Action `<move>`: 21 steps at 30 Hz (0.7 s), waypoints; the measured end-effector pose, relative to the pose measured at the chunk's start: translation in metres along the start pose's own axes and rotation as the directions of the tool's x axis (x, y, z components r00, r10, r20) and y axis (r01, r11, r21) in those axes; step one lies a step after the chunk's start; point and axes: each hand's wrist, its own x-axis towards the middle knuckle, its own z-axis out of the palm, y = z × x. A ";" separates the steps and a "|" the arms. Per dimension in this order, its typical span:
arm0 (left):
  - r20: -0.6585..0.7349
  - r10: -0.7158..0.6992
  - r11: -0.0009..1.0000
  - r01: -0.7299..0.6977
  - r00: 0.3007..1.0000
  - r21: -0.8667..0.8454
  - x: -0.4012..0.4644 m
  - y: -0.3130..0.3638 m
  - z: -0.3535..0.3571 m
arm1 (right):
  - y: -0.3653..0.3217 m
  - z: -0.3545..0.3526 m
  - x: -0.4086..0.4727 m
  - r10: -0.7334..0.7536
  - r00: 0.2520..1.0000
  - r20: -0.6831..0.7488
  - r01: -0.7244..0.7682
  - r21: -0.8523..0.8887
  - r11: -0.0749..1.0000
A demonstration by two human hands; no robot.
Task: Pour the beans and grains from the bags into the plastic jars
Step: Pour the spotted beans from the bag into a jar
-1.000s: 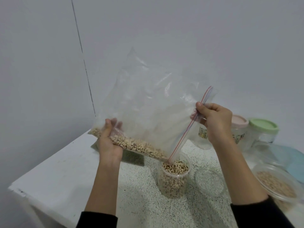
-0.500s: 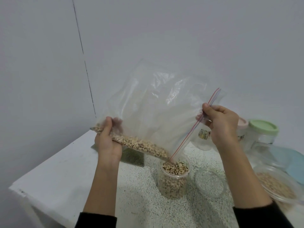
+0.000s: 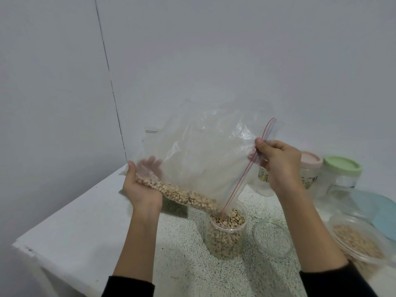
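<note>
While the left hand [image 3: 143, 189] cups the bag [image 3: 205, 155] and right fingers [image 3: 260, 144] pinch its zip above the seemingly near-full jar [image 3: 225, 234], beans [image 3: 182, 195] could overflow onto the table [image 3: 85, 221]

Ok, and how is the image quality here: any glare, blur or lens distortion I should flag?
Head view: soft, even light; faint shadows on the table. Mild glare streaks on the zip bag, through which the left hand shows hazily. Wide-angle bending curves the wall seam. The beans and jar look slightly soft; the right hand is fairly sharp.
</note>
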 end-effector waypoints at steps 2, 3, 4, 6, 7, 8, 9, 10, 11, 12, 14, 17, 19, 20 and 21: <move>-0.020 0.010 1.000 -0.010 1.000 0.019 0.003 0.000 -0.001 | 0.000 0.000 0.000 0.002 1.000 0.004 -0.002 -0.013 1.000; -0.038 0.021 0.999 -0.019 0.999 0.044 0.004 0.000 -0.001 | 0.001 0.000 0.000 0.003 1.000 0.004 -0.003 -0.017 1.000; -0.051 0.028 0.997 -0.024 0.998 0.067 0.005 0.000 -0.001 | 0.001 0.000 0.000 0.003 1.000 0.002 -0.003 -0.018 1.000; -0.058 0.050 0.991 -0.043 0.997 0.125 0.007 0.001 0.000 | 0.000 0.000 -0.001 0.006 1.000 -0.001 -0.006 -0.014 1.000; -0.057 0.061 0.988 -0.052 0.997 0.146 0.007 0.002 0.001 | 0.000 0.001 -0.001 0.007 1.000 -0.002 -0.007 -0.011 1.000; -0.057 0.071 0.985 -0.062 0.996 0.158 0.006 0.002 0.002 | 0.000 0.001 -0.001 0.007 1.000 -0.003 -0.007 -0.011 1.000; -0.053 0.081 0.983 -0.071 0.995 0.168 0.006 0.003 0.004 | 0.000 0.001 -0.001 0.005 1.000 -0.002 -0.005 -0.010 1.000; -0.053 0.097 0.980 -0.086 0.994 0.179 0.006 0.003 0.004 | -0.001 0.002 -0.001 0.002 1.000 0.000 -0.002 -0.006 1.000; -0.053 0.112 0.976 -0.100 0.992 0.193 0.005 0.003 0.005 | -0.001 0.002 -0.001 -0.001 1.000 0.002 0.001 0.000 1.000; -0.058 0.127 0.971 -0.112 0.990 0.210 0.005 0.004 0.006 | -0.001 0.002 -0.001 -0.005 1.000 0.004 0.005 0.006 1.000; -0.058 0.145 0.964 -0.128 0.988 0.233 0.006 0.005 0.005 | -0.001 0.002 0.000 -0.010 1.000 0.004 0.010 0.008 1.000; -0.021 0.150 0.954 -0.140 0.988 0.267 0.007 0.007 0.004 | 0.001 0.002 0.000 -0.005 1.000 0.002 0.005 0.011 1.000; -0.014 0.173 0.933 -0.159 0.985 0.323 0.007 0.007 0.005 | 0.002 0.003 0.001 -0.001 1.000 0.005 0.001 0.017 1.000; -0.019 0.188 0.926 -0.171 0.982 0.338 0.007 0.006 0.006 | 0.003 0.004 0.001 0.001 1.000 0.007 -0.001 0.018 1.000; -0.033 0.203 0.921 -0.179 0.979 0.347 0.006 0.005 0.006 | 0.003 0.004 0.000 0.003 1.000 0.009 -0.003 0.019 1.000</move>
